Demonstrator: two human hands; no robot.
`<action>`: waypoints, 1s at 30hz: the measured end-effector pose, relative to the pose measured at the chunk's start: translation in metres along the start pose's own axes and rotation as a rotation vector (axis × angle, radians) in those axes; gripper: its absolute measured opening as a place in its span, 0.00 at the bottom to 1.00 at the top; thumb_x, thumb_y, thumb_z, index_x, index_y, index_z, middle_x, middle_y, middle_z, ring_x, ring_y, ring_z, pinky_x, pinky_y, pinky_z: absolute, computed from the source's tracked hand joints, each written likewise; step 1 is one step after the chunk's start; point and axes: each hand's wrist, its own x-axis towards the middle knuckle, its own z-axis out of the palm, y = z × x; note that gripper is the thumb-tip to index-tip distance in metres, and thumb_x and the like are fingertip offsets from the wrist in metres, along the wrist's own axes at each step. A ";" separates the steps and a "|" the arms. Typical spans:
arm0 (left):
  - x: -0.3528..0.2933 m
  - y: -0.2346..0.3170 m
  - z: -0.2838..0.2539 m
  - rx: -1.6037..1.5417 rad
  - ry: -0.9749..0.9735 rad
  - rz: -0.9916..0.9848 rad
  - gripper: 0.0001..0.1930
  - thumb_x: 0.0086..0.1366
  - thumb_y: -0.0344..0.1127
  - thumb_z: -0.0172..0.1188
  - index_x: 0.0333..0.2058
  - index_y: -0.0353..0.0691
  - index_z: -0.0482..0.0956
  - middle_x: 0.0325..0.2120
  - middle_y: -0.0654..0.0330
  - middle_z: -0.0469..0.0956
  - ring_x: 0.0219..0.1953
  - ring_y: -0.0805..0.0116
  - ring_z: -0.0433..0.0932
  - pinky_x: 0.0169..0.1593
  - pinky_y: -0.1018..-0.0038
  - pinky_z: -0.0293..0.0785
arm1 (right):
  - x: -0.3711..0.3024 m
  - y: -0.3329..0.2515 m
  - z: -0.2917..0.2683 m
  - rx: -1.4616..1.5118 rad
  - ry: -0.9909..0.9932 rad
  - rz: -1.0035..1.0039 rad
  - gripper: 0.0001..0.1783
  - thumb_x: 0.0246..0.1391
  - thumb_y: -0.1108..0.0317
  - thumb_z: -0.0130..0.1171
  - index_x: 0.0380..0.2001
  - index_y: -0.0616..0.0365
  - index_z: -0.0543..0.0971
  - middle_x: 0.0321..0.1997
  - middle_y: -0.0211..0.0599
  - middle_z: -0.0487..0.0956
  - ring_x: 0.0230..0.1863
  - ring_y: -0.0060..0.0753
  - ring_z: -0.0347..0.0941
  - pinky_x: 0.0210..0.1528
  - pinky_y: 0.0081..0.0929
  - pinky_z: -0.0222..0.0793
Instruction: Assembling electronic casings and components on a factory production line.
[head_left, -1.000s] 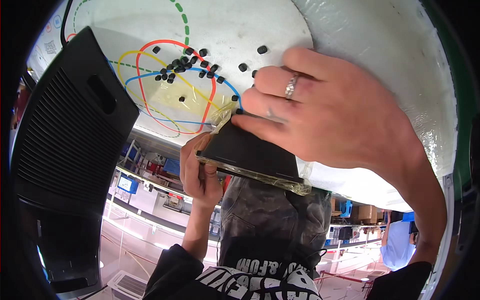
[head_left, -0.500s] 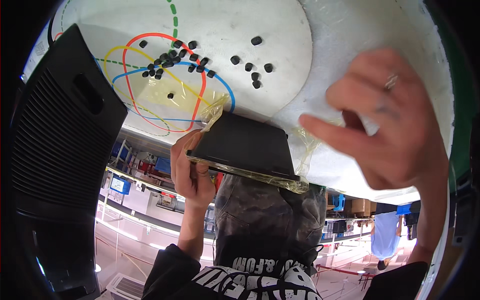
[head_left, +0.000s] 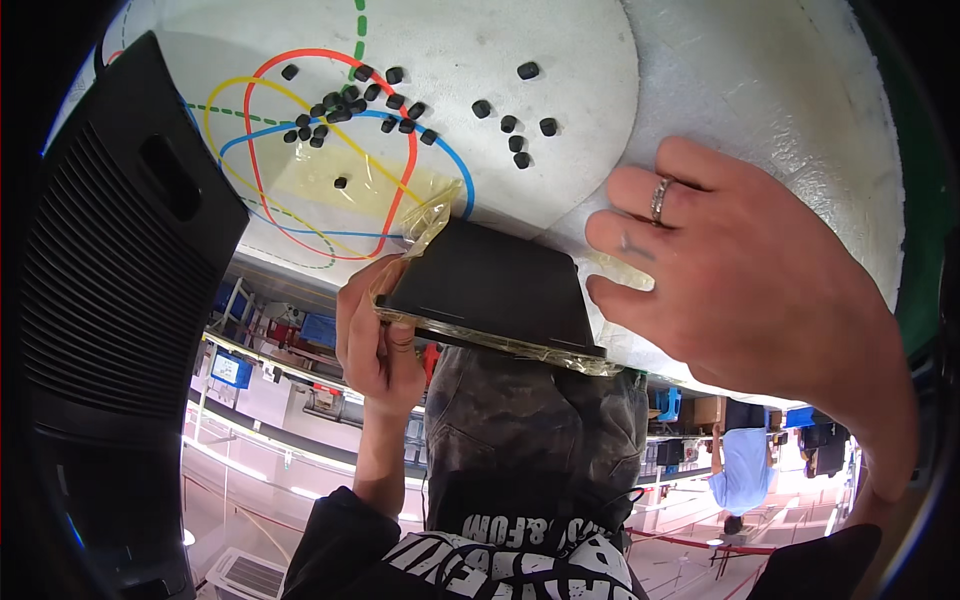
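Tray (head_left: 490, 285): black, film-wrapped, edge on bench (head_left: 560, 120).
L hand (head_left: 375, 345): grip closed on tray corner, steadying.
R hand (head_left: 760, 290): fingers spread, holding nothing, beside tray.

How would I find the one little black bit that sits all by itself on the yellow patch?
Start at the white round board with the coloured loops drawn on it. Most of the small black pellets crowd together near the top of the loops. The lone pellet lies below that crowd, alone on the pale yellow patch, touching none of the others.
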 end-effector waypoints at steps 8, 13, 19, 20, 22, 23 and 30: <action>-0.001 -0.002 0.003 -0.026 0.010 0.000 0.17 0.69 0.34 0.52 0.50 0.27 0.72 0.45 0.43 0.76 0.46 0.51 0.76 0.49 0.65 0.72 | 0.007 -0.009 -0.009 0.033 0.174 0.044 0.10 0.35 0.67 0.58 0.26 0.50 0.83 0.31 0.23 0.74 0.36 0.25 0.68 0.39 0.23 0.60; -0.004 -0.001 0.000 -0.009 0.019 -0.044 0.16 0.68 0.32 0.52 0.50 0.27 0.73 0.46 0.44 0.76 0.46 0.52 0.76 0.49 0.66 0.71 | 0.013 -0.008 -0.013 -0.040 0.100 0.012 0.06 0.37 0.67 0.59 0.23 0.48 0.82 0.28 0.22 0.72 0.36 0.24 0.67 0.40 0.23 0.61; -0.007 -0.003 0.000 -0.020 0.018 -0.088 0.16 0.67 0.30 0.52 0.50 0.26 0.73 0.46 0.45 0.77 0.45 0.54 0.75 0.48 0.67 0.71 | 0.015 -0.008 -0.016 -0.167 -0.012 -0.028 0.02 0.41 0.67 0.59 0.19 0.47 0.80 0.24 0.20 0.68 0.37 0.22 0.66 0.42 0.22 0.61; -0.008 -0.003 0.000 -0.021 0.005 -0.099 0.16 0.67 0.30 0.52 0.50 0.26 0.73 0.45 0.45 0.77 0.44 0.55 0.75 0.48 0.67 0.71 | 0.015 -0.009 -0.017 -0.190 -0.030 -0.035 0.03 0.41 0.67 0.59 0.18 0.46 0.79 0.24 0.20 0.68 0.37 0.22 0.66 0.42 0.22 0.62; -0.007 -0.003 0.000 -0.025 0.016 -0.081 0.15 0.67 0.30 0.52 0.49 0.26 0.73 0.45 0.45 0.77 0.44 0.55 0.75 0.48 0.67 0.71 | 0.015 -0.010 -0.018 -0.192 0.009 -0.023 0.02 0.40 0.68 0.60 0.19 0.47 0.80 0.24 0.20 0.68 0.36 0.23 0.66 0.42 0.22 0.62; -0.007 -0.003 0.001 -0.029 0.026 -0.065 0.15 0.67 0.29 0.52 0.49 0.26 0.74 0.45 0.46 0.77 0.45 0.55 0.75 0.48 0.67 0.71 | 0.015 -0.011 -0.018 -0.194 0.048 -0.012 0.01 0.39 0.68 0.61 0.20 0.48 0.80 0.24 0.20 0.68 0.35 0.23 0.66 0.41 0.22 0.63; -0.002 -0.001 -0.001 -0.021 0.016 -0.055 0.15 0.66 0.30 0.53 0.49 0.26 0.74 0.45 0.45 0.77 0.45 0.53 0.76 0.48 0.66 0.71 | 0.018 -0.009 -0.025 -0.094 -0.020 -0.002 0.01 0.36 0.68 0.60 0.19 0.49 0.80 0.24 0.21 0.68 0.35 0.24 0.67 0.41 0.23 0.62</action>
